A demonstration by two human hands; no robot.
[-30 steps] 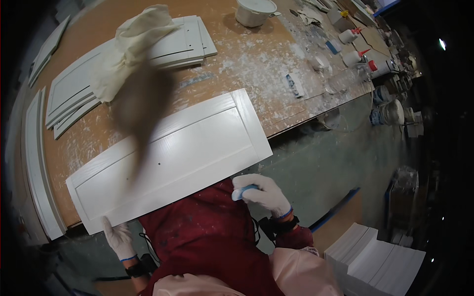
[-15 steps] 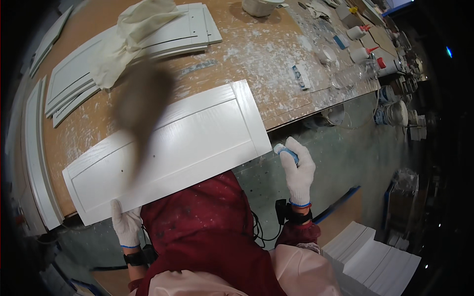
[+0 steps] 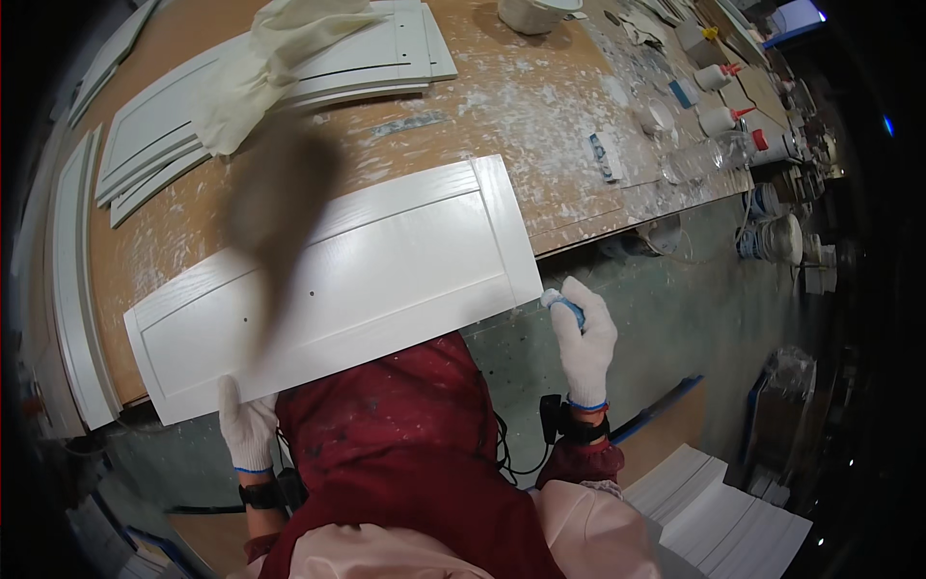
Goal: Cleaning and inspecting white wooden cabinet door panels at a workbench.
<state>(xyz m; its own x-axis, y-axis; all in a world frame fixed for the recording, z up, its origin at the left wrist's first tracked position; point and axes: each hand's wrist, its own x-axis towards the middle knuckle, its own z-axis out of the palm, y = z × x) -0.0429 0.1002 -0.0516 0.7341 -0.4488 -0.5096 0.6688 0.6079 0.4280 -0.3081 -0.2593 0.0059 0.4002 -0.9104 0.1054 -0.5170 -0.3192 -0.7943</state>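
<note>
A white door panel (image 3: 386, 261) with a raised frame and two small dark holes lies along the table's near edge, overhanging it. My left hand (image 3: 248, 425), in a white knit glove, grips its near edge at the left, thumb on top and fingers hidden beneath. Off the panel's right end, my gloved right hand (image 3: 585, 343) is closed on a small blue-and-white piece (image 3: 567, 309) pinched between thumb and fingers. It is too small to tell its kind. A blurred dark shape covers part of the panel's left half.
The paint-smeared table (image 3: 521, 116) holds stacked white panels (image 3: 145, 154) under a cream cloth (image 3: 256, 77), plus a white tub (image 3: 535, 13). Bottles with red caps (image 3: 723, 118) stand at the far right. Another stack of white boards (image 3: 733, 516) sits low at right.
The view has shifted slightly, so the table and panel appear a little farther right. Both hands keep their grips, with the right hand still beside the panel's end.
</note>
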